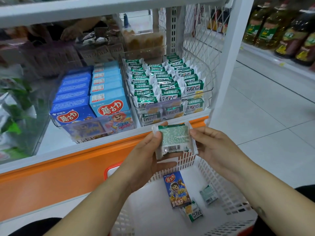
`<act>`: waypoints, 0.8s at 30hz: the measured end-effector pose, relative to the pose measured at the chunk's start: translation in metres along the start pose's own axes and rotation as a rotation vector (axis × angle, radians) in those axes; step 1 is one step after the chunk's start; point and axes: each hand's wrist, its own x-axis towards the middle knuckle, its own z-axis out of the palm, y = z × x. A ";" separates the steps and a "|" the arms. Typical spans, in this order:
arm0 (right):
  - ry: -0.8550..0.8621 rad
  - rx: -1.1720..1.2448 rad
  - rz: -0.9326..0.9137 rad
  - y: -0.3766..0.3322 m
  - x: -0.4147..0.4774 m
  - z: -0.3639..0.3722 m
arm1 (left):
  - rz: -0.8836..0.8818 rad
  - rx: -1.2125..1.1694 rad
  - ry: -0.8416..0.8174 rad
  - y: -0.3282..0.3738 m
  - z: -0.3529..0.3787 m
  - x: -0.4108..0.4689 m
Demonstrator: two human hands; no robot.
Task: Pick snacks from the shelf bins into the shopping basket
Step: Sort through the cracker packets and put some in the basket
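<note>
I hold a green-and-white snack packet (175, 139) with both hands, barcode side facing me, just above the far rim of the white shopping basket (226, 183). My left hand (146, 155) grips its left edge with the thumb on top. My right hand (211, 143) pinches its right edge. Inside the basket lie a dark blue biscuit box (177, 189) and two green packets (208, 194) (192, 211). On the shelf, a clear bin (197, 92) holds several rows of the same green packets.
A clear bin (85, 123) of dark and light blue biscuit boxes stands left of the green packets. An orange shelf front (59, 181) runs below. Wire mesh (202, 36) closes the shelf's right end. Oil bottles (279, 29) line a far shelf across the tiled aisle.
</note>
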 end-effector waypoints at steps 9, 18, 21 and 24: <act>0.117 -0.298 -0.224 -0.004 -0.002 0.004 | 0.154 0.142 0.099 -0.005 -0.001 0.003; -0.008 -0.586 -0.412 0.000 -0.001 0.001 | -0.050 -0.052 0.066 0.007 -0.003 -0.001; -0.192 -0.823 -0.419 -0.003 -0.004 0.001 | -0.076 -0.077 0.073 0.011 -0.003 -0.003; -0.151 -0.863 -0.463 -0.011 0.000 0.002 | -0.108 -0.001 0.082 0.017 -0.002 -0.007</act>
